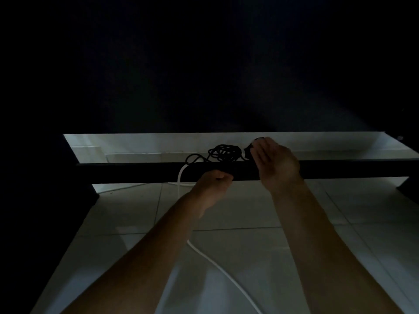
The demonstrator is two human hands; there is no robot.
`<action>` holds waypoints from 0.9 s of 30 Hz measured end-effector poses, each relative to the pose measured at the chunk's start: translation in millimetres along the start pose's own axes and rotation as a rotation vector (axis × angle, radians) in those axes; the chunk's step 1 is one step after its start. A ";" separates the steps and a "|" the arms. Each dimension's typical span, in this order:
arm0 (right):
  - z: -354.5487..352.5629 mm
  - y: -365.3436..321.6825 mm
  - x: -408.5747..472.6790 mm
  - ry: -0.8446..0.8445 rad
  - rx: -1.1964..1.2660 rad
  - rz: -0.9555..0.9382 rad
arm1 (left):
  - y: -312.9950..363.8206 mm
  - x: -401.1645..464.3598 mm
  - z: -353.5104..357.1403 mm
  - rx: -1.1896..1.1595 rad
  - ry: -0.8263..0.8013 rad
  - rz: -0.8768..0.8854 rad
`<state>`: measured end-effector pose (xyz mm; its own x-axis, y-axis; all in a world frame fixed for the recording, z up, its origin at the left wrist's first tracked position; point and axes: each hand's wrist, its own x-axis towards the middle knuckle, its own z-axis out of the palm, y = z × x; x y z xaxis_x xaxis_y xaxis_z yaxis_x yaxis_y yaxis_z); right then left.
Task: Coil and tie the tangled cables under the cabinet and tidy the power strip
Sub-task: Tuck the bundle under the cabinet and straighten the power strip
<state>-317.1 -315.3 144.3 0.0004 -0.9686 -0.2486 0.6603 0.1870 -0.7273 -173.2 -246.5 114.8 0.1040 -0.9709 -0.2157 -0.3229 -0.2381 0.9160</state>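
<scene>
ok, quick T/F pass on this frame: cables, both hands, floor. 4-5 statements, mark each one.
1. The black cable tangle lies behind the dark crossbar. True.
2. The left hand is flat with fingers spread. False: its fingers are curled into a fist at the crossbar; what it grips is too dark to tell.
3. A white cable runs across the tiled floor. True.
4. The right hand rests on the floor. False: it is raised beside the tangle, with a dark object at its fingertips.
5. The tangle is white. False: it is black.
</scene>
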 end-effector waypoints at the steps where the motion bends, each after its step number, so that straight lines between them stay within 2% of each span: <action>1: -9.6 3.9 -4.8 0.021 0.000 -0.027 | -0.8 -0.7 0.4 0.003 0.000 0.017; 3: -28.0 11.4 -12.0 0.122 -0.115 -0.039 | -2.9 -2.0 2.1 0.040 0.004 0.049; 5: -39.5 22.4 -9.8 0.153 -0.255 0.048 | -3.7 -3.1 5.3 0.070 -0.009 0.062; 8: -39.0 30.0 -10.9 0.029 -0.381 0.169 | -0.3 -1.7 12.6 0.138 -0.045 0.082; 12: -36.9 21.9 -14.3 -0.022 -0.602 0.139 | 0.8 -6.4 11.9 0.229 -0.020 0.088; 15: -52.0 12.1 -30.7 -0.114 -0.929 0.177 | -18.9 -13.5 3.1 0.342 -0.044 0.065; 20: -110.7 -7.1 -75.8 -0.302 -1.414 0.330 | -73.3 -54.9 8.0 0.386 -0.127 -0.014; 27: -204.9 -26.2 -146.3 -0.555 -2.047 0.581 | -109.2 -139.3 70.7 0.673 -0.306 0.135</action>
<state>-488.4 -144.9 68.7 0.2476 -0.6230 -0.7420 -0.9664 -0.1038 -0.2353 -218.9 -87.0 20.9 -0.2117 -0.9332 -0.2904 -0.8301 0.0149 0.5574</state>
